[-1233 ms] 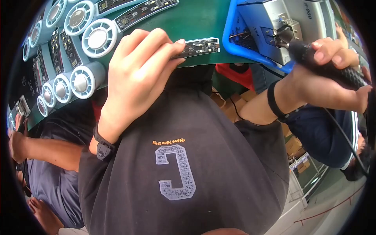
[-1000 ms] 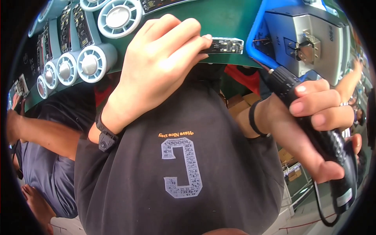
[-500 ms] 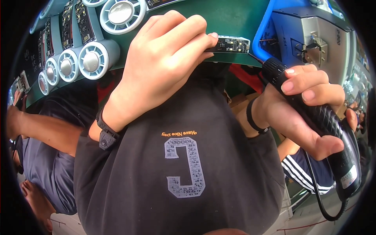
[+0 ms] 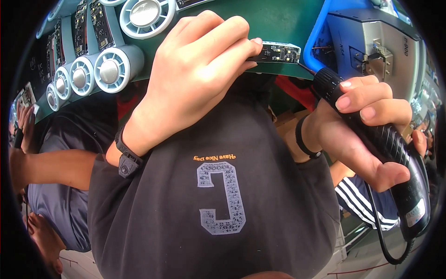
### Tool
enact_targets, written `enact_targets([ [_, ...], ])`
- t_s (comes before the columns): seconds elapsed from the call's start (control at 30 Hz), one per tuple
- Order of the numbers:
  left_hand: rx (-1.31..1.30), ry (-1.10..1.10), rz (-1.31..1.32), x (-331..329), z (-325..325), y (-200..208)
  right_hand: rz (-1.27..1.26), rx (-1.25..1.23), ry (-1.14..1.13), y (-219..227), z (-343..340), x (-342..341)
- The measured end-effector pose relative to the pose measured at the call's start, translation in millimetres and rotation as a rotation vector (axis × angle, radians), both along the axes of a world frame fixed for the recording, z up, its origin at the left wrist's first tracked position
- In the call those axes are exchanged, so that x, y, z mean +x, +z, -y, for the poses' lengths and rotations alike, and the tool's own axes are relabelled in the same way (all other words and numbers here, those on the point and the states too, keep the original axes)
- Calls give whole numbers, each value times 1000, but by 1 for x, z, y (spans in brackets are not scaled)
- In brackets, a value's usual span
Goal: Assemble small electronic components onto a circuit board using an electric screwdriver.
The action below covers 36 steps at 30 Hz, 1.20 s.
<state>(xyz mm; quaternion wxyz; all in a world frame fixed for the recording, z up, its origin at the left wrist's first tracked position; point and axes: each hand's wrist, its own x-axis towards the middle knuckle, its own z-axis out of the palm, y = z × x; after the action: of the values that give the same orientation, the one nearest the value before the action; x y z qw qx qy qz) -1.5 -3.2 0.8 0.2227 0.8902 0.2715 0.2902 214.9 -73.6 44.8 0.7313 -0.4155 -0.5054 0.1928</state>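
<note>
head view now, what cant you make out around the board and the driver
All in the head view:
Circuit board: its left end is covered by the left hand.
Bit of the black power driver: its tip is too small to tell whether it touches the board.
Blue tray: its far part is cut off by the top edge, its inside partly hidden by the grey machine.
</note>
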Motion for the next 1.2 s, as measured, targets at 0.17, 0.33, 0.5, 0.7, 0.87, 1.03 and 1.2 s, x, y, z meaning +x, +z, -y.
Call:
enact_targets([
  [0.17, 1, 8, -1, 0, -1, 0, -29, -2, -14, 0, -1, -10],
  [0.33, 8, 13, 12, 1, 0, -1, -55, 42, 12, -1, -7, -13],
  [0.5, -29, 10, 19, 1, 1, 1, 43, 84, -168, 6, -2, -17],
  [0.7, 14, 21, 1, 1, 0, 0, 83, 230, -175, 27, 10, -4],
  [0.87, 14, 8, -2, 1, -2, 0, 26, 186, -155, 19, 7, -21],
  [1.03, 8, 10, -4, 2, -1, 3, 61, 142, -128, 5, 9, -25],
  [1.2, -13, -11, -32, 6, -4, 13, 204, 131, 50, 1, 15, 3],
])
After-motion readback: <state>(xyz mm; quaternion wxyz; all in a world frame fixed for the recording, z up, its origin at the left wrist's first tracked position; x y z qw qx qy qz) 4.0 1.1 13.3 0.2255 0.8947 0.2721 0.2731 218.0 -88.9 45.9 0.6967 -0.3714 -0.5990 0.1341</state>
